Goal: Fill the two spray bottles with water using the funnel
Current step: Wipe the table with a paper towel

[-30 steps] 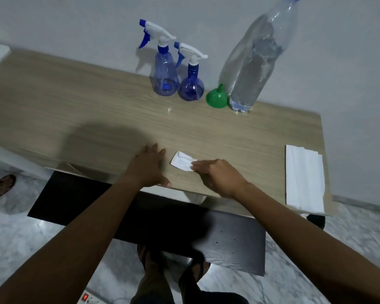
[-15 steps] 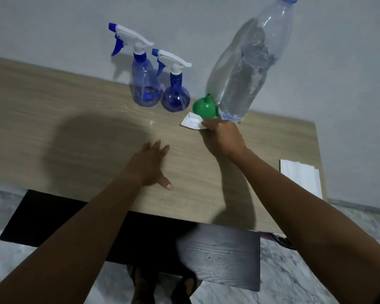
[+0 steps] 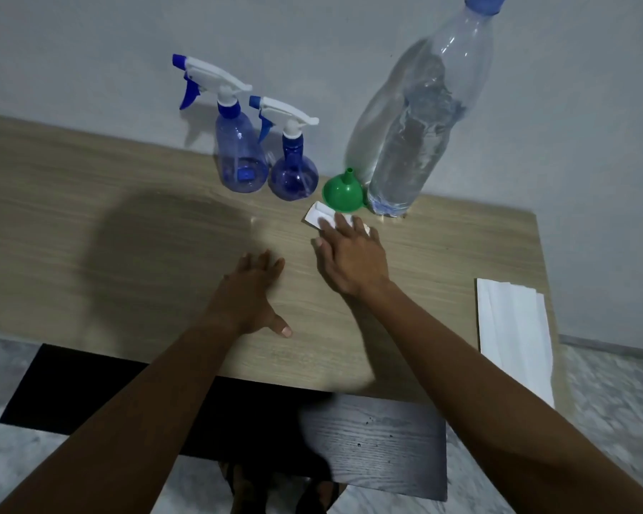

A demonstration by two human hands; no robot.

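Note:
Two blue spray bottles with white triggers stand at the back of the wooden table [image 3: 90, 224]: a taller spray bottle [image 3: 240, 157] on the left and a rounder spray bottle [image 3: 293, 172] beside it. A green funnel [image 3: 343, 191] lies mouth-down to their right, next to a large clear water bottle [image 3: 416, 135]. My right hand [image 3: 349, 254] lies flat with straight fingers on a small folded white paper [image 3: 318, 215] just in front of the funnel. My left hand [image 3: 251, 291] rests flat on the table, holding nothing.
A stack of white tissues [image 3: 513, 328] lies at the table's right front corner. A dark wooden board [image 3: 372, 447] sits below the table's front edge. The wall runs right behind the bottles.
My right hand has slid the small white paper from the table's front edge to the back, up to the funnel, and its fingers now lie flat on it. My left hand stayed flat.

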